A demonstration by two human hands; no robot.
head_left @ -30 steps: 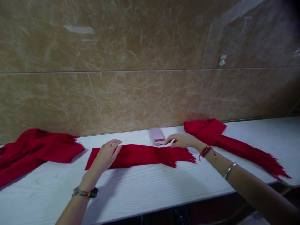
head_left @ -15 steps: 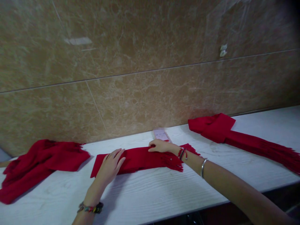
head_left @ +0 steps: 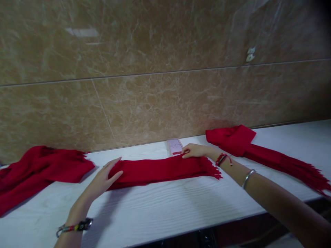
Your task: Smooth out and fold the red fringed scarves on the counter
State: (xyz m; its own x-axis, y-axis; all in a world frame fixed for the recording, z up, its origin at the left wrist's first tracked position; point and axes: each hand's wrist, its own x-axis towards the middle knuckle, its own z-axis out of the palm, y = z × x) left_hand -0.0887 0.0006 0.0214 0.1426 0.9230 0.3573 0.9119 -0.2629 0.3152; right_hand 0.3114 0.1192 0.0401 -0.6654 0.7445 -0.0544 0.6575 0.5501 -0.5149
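- The middle scarf (head_left: 157, 169) lies on the desk (head_left: 165, 213) in front of me, folded into a long flat strip, its fringe (head_left: 213, 169) pointing to the right; what looks like a phone (head_left: 174, 144) sits just behind it, near the tiled wall (head_left: 155, 110).
- The left hand (head_left: 107, 175) is at the plain, folded end, thumb spread well away from the fingers and nothing clasped that I can see.
- The right hand (head_left: 195, 151) is at the far edge near the fringe, fingers curled over the cloth — perhaps pinching it, though from here I cannot tell.
- I'd judge the scarf light and soft, with no stiffness of its own: lift one corner and the rest would likely sag. Nothing about it looks fragile, but the layers could slide over each other, and the loose strands might tangle.
- The best hold, to my eye, is a flat pinch through all the layers at both ends — on the woven cloth rather than the strands.
- Two more red scarves lie well apart from it: a rumpled one (head_left: 43, 167) to the left, and a partly folded one (head_left: 258, 151) to the right, its fringe trailing towards the desk's front edge.
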